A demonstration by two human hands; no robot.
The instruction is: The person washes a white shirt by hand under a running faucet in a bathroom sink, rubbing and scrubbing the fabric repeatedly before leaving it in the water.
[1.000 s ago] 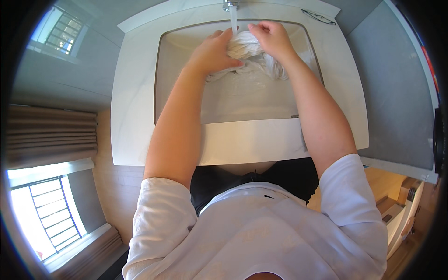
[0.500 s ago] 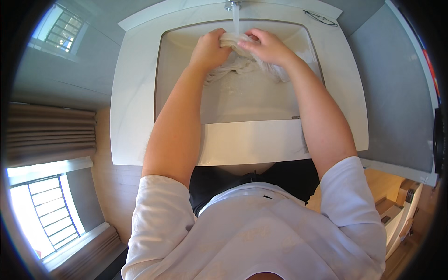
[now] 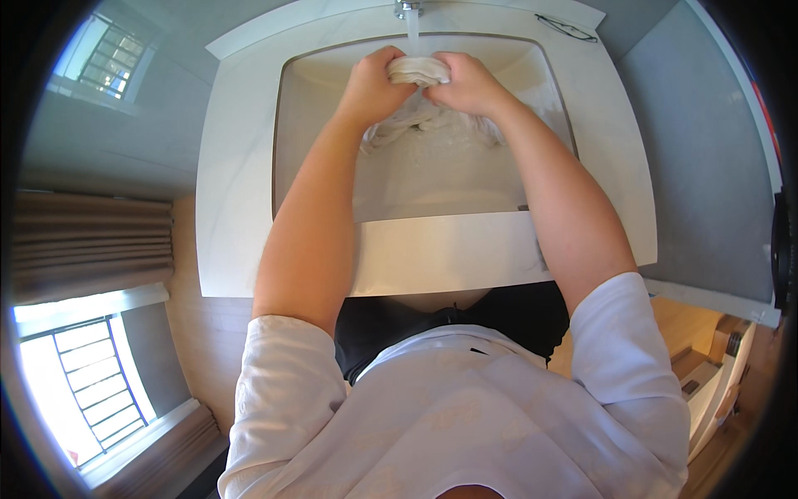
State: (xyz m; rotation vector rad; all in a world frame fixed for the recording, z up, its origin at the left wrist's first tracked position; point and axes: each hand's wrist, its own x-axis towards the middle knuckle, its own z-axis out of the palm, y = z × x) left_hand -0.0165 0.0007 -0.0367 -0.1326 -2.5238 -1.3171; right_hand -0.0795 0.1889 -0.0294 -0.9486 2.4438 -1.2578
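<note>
The left hand (image 3: 372, 90) and right hand (image 3: 465, 85) are gripping a bunched white cloth (image 3: 420, 71), each grip closing on one side, at twelve o'clock in the sink (image 3: 432, 190) beneath the running faucet (image 3: 408, 10), while glasses (image 3: 567, 28) are lying between one and two o'clock on the counter (image 3: 234, 183).

And there's no readable word, number or sign anywhere here! Well below the fingers (image 3: 453, 63), faint marks (image 3: 455, 416) run across the white shirt (image 3: 374, 432), too pale and blurred to make out.
</note>
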